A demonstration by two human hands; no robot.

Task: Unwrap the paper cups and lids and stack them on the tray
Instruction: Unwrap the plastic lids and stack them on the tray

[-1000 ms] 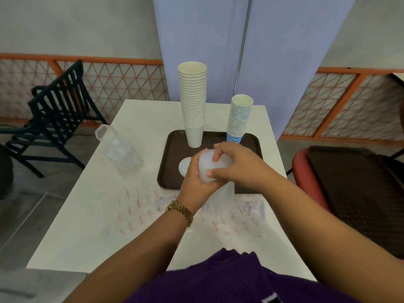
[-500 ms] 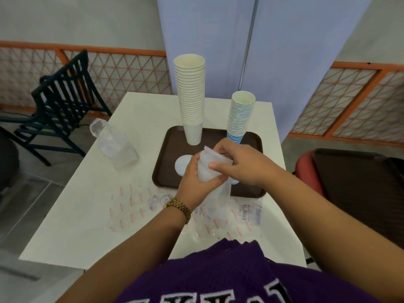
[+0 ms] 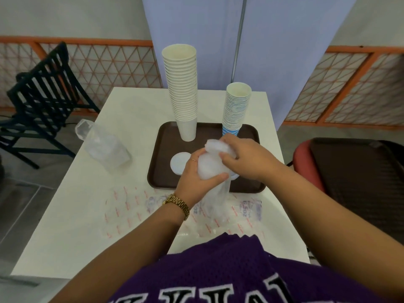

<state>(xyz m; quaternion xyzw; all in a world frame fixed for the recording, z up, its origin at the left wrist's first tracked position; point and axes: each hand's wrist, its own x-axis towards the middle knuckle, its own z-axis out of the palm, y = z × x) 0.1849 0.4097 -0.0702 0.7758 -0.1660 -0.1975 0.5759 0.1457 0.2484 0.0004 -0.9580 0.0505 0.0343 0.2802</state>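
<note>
your left hand (image 3: 196, 180) holds the clear plastic sleeve of white lids (image 3: 211, 166) in a closed grip, thumb across its front, above the near edge of the dark brown tray (image 3: 161, 149). your right hand (image 3: 244, 158) pinches the top end of the same sleeve. on the tray stand a tall stack of plain white paper cups (image 3: 182, 92) and a shorter stack of blue-striped cups (image 3: 237, 108), and one flat white lid (image 3: 179, 162) lies near them. empty printed wrappers (image 3: 131, 206) lie on the white desk (image 3: 87, 193).
</note>
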